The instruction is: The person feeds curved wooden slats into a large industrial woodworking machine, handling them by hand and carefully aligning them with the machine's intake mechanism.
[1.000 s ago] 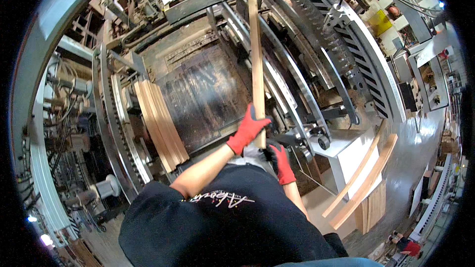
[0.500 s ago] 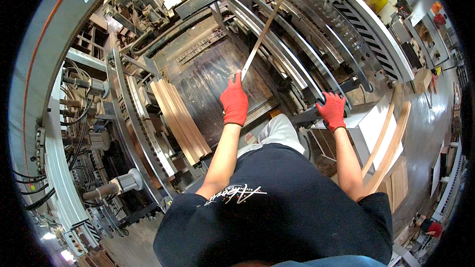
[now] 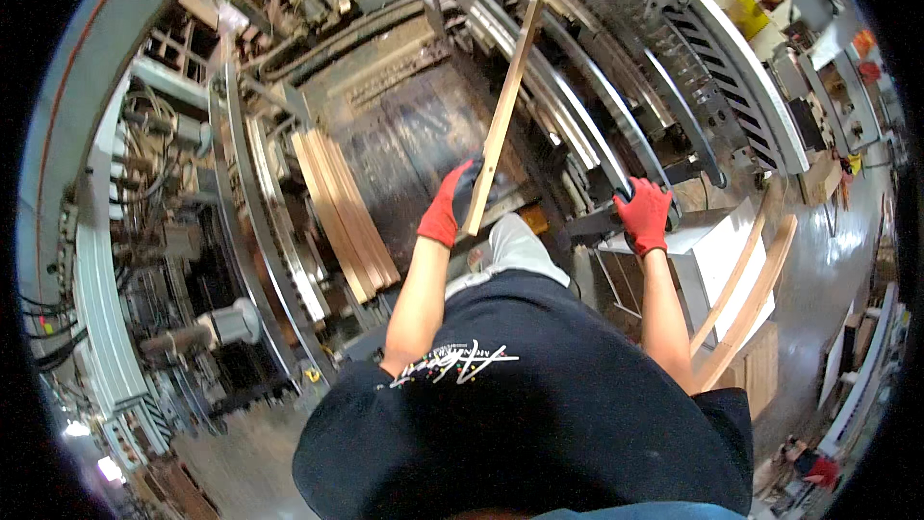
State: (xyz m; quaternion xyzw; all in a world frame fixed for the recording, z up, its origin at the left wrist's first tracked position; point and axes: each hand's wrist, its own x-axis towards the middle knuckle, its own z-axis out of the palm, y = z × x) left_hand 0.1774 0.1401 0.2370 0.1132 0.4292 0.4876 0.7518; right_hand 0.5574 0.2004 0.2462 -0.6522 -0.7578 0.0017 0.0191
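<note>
A long pale wooden strip (image 3: 508, 101) is in my left hand (image 3: 449, 207), which wears a red glove with dark finger fronts. The hand is closed on the strip near its lower end, and the strip slants up and away to the right over the metal rails. My right hand (image 3: 643, 217), gloved the same way, has its fingers curled over the near end of a shiny metal rail (image 3: 599, 146). To the left of my left hand lies a row of similar wooden strips (image 3: 342, 217), side by side at the edge of a dark worn plate (image 3: 390, 149).
Machine cylinders and hoses (image 3: 226, 325) fill the left side. A white box (image 3: 722, 250) stands by my right forearm, with long curved-looking boards (image 3: 756, 294) beside it. A striped machine beam (image 3: 717, 72) runs at the upper right. Far off at lower right is another person (image 3: 818, 467).
The wooden strip has turned to show a broader face, and its lower end now reaches down past my left hand. That hand has shifted slightly left and rotated. My right hand stays on the rail.
</note>
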